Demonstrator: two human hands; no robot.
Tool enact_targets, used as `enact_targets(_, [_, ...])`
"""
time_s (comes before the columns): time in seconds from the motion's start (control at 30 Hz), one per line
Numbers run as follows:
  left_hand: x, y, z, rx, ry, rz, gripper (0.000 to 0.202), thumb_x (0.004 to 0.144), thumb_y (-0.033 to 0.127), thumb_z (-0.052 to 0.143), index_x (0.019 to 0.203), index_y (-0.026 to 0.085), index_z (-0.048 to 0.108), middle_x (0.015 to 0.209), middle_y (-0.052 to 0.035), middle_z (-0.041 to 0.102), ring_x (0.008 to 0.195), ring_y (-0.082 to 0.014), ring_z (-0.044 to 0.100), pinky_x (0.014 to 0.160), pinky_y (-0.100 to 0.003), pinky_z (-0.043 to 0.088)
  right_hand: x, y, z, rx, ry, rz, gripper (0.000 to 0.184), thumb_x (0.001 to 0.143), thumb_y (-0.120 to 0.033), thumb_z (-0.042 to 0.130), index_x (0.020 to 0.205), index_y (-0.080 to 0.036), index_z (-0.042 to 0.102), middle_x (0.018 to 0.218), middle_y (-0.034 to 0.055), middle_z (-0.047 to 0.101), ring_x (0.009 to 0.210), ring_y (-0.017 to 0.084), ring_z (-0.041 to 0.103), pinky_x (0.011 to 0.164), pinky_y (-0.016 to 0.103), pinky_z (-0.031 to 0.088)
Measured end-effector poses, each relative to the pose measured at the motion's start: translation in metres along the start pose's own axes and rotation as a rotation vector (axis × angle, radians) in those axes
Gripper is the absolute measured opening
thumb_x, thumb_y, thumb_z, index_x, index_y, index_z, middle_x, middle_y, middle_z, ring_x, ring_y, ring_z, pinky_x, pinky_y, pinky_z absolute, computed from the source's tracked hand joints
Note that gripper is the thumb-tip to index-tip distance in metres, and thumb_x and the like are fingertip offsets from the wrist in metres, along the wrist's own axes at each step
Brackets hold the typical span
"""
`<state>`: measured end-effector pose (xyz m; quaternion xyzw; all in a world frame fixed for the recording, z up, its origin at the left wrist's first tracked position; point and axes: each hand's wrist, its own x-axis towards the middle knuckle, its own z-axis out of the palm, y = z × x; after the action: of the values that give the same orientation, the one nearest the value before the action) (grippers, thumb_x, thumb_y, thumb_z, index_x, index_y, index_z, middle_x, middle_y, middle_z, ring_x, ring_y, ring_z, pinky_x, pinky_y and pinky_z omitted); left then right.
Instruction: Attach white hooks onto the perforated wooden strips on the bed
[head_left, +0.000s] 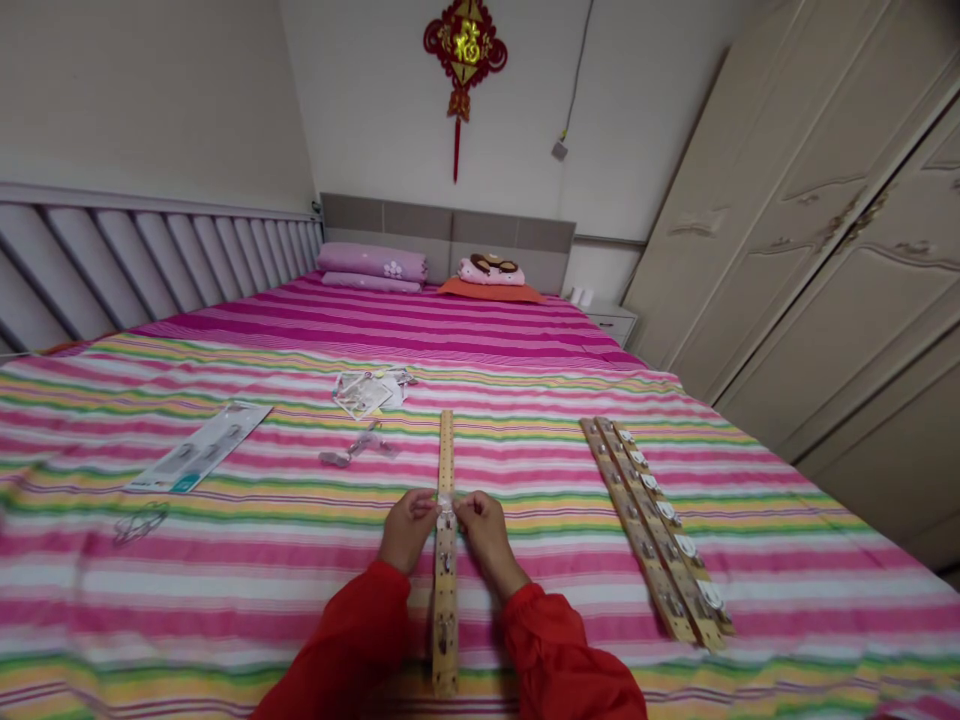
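Through the head camera I had the left hand (pixel 407 530) and the right hand (pixel 484 535) close together near the middle of the frame, both narrowly pinched on a small translucent fitting (pixel 446 510) at the wooden strip (pixel 445 600). The fitting sat on the strip's face, and the hands closed in on it from either side. Red sleeves (pixel 352 630) covered both forearms.

The strip lay flat on the striped bedsheet (pixel 780 590), running straight away from me between my forearms. Holes ran along it, and metal hooks (pixel 444 635) were fixed near the end closest to me. To its right lay two more wooden strips (pixel 652 530) side by side, touching, and fitted with white round pieces and metal parts.

Left of the hands, I could see clear plastic hooks (pixel 358 447) lying loose on the sheet. Beyond them was a small heap of paper packets (pixel 367 392), and further left a long printed packaging card (pixel 199 447). A faint wiry item (pixel 140 524) lay near the left edge, too blurred for me to identify.

Farther off stood pink pillows (pixel 371 265), a grey headboard (pixel 450 228) and a cream wardrobe (pixel 795 200), with a red knot ornament (pixel 465 50) on the wall.
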<state>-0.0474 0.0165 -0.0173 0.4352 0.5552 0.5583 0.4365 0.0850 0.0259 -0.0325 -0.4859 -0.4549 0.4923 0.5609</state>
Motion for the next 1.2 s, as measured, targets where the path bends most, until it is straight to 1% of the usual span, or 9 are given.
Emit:
enact_targets(0.23, [-0.001, -0.007, 0.001, -0.008, 0.004, 0.026, 0.037, 0.052, 0.036, 0.073, 0.081, 0.015, 0.064, 0.067, -0.0004, 0.064, 0.065, -0.0152, 0.061, 0.066, -0.031, 0.052, 0.001, 0.005, 0.001, -0.006, 0.012, -0.005, 0.017, 0.061, -0.032, 0.063, 0.055, -0.019, 0.053, 0.045, -0.0067, 0.048, 0.046, 0.01, 0.04, 0.047, 0.023, 0.031])
enact_targets(0.37, [-0.005, -0.009, -0.002, 0.014, -0.063, 0.067, 0.038, 0.055, 0.033, 0.073, 0.088, 0.016, 0.066, 0.077, -0.0022, 0.064, 0.07, -0.0141, 0.06, 0.068, -0.03, 0.053, 0.001, 0.006, 0.001, -0.02, 0.02, -0.011, 0.017, 0.062, -0.032, 0.062, 0.055, -0.019, 0.052, 0.047, -0.0061, 0.048, 0.047, 0.011, 0.041, 0.048, 0.023, 0.033])
enact_targets(0.47, [-0.007, -0.012, -0.006, 0.081, -0.082, 0.131, 0.041, 0.057, 0.03, 0.072, 0.096, 0.018, 0.069, 0.088, -0.003, 0.06, 0.075, -0.0138, 0.058, 0.068, -0.029, 0.053, 0.002, 0.006, 0.002, -0.033, 0.026, -0.002, 0.018, 0.062, -0.032, 0.061, 0.054, -0.02, 0.051, 0.047, -0.0063, 0.047, 0.047, 0.011, 0.04, 0.047, 0.023, 0.033])
enact_targets(0.6, [-0.007, -0.017, -0.01, 0.142, -0.117, 0.177, 0.044, 0.062, 0.03, 0.068, 0.105, 0.021, 0.069, 0.092, -0.0037, 0.057, 0.076, -0.0139, 0.057, 0.069, -0.03, 0.053, 0.002, 0.006, 0.002, -0.041, 0.02, 0.004, 0.018, 0.061, -0.031, 0.061, 0.053, -0.02, 0.05, 0.046, -0.0067, 0.046, 0.047, 0.011, 0.04, 0.047, 0.023, 0.032])
enact_targets(0.73, [-0.005, -0.02, -0.01, 0.166, -0.135, 0.184, 0.039, 0.063, 0.032, 0.067, 0.099, 0.021, 0.072, 0.091, -0.0041, 0.056, 0.075, -0.0146, 0.057, 0.07, -0.032, 0.054, 0.003, 0.009, 0.002, -0.043, 0.024, 0.002, 0.019, 0.062, -0.032, 0.062, 0.053, -0.021, 0.048, 0.046, -0.0064, 0.046, 0.047, 0.011, 0.041, 0.047, 0.023, 0.032])
enact_targets(0.83, [-0.002, -0.02, -0.008, 0.181, -0.124, 0.152, 0.038, 0.06, 0.033, 0.067, 0.094, 0.019, 0.074, 0.087, -0.0041, 0.056, 0.071, -0.0147, 0.056, 0.069, -0.034, 0.053, 0.004, 0.011, 0.001, -0.052, 0.035, 0.016, 0.019, 0.061, -0.03, 0.062, 0.052, -0.02, 0.049, 0.046, -0.0062, 0.047, 0.046, 0.011, 0.041, 0.046, 0.023, 0.033])
enact_targets(1.0, [0.003, -0.019, -0.008, 0.186, -0.142, 0.081, 0.043, 0.058, 0.032, 0.067, 0.097, 0.018, 0.073, 0.086, -0.0039, 0.057, 0.072, -0.0156, 0.056, 0.072, -0.035, 0.052, 0.006, 0.008, 0.002, -0.052, 0.032, 0.127, 0.017, 0.06, -0.028, 0.064, 0.053, -0.02, 0.05, 0.04, -0.0082, 0.046, 0.04, 0.009, 0.04, 0.043, 0.022, 0.03])
enact_targets(1.1, [0.004, -0.02, -0.009, 0.203, -0.164, 0.08, 0.045, 0.058, 0.033, 0.067, 0.1, 0.018, 0.073, 0.086, -0.0037, 0.057, 0.073, -0.0164, 0.057, 0.075, -0.036, 0.051, 0.01, 0.004, 0.002, -0.056, 0.037, 0.194, 0.022, 0.06, -0.028, 0.066, 0.051, -0.021, 0.047, 0.037, -0.0086, 0.045, 0.035, 0.007, 0.036, 0.038, 0.021, 0.026])
enact_targets(1.2, [0.005, -0.021, -0.011, 0.226, -0.182, 0.082, 0.045, 0.057, 0.033, 0.068, 0.099, 0.019, 0.074, 0.084, -0.0032, 0.057, 0.076, -0.0176, 0.057, 0.075, -0.035, 0.05, 0.016, 0.001, 0.002, -0.064, 0.004, 0.274, 0.027, 0.061, -0.028, 0.067, 0.048, -0.021, 0.044, 0.033, -0.0069, 0.045, 0.028, 0.006, 0.031, 0.032, 0.021, 0.021])
